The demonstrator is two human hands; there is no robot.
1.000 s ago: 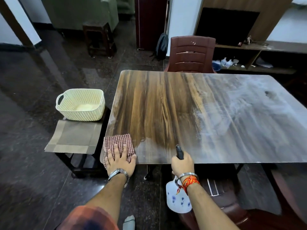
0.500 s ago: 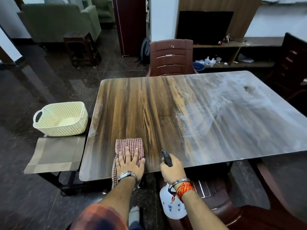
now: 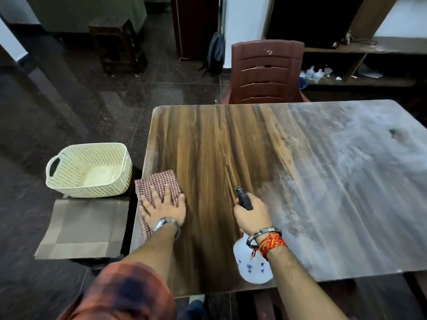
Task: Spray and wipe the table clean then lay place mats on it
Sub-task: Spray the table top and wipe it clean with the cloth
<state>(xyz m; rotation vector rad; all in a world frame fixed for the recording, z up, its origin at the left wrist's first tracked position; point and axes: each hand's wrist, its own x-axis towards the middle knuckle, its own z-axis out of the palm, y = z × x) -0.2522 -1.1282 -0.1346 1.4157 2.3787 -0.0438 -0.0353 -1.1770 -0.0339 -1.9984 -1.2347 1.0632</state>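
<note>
Head view, left hand: the left hand [image 3: 163, 207] is lying flat, its fingers [image 3: 154, 192] spread wide and pressing down on a red-checked cloth [image 3: 159, 184] at the tabletop's [image 3: 231, 144] left edge; a watch is showing at the wrist.
Cloth: it is reaching out beyond the fingertips and trailing back under the palm toward the near edge.
Right hand: the right hand [image 3: 251, 214] is curling its fingers [image 3: 258, 202] closed around the dark head of a white spray bottle [image 3: 251, 265], the nozzle pointing away past the knuckles and the bottle body hanging below the wrist, over the wood.
Tabletop: right of the spraying fingers the surface is looking dull and grey-filmed; between the two hands the grain is showing dark and glossy.
Place mats: grey-brown place mats [image 3: 80, 229] are lying on a low stand left of the cloth hand, apart from the tabletop.
Basket: a cream basket [image 3: 90, 170] is sitting just beyond the mats.
</note>
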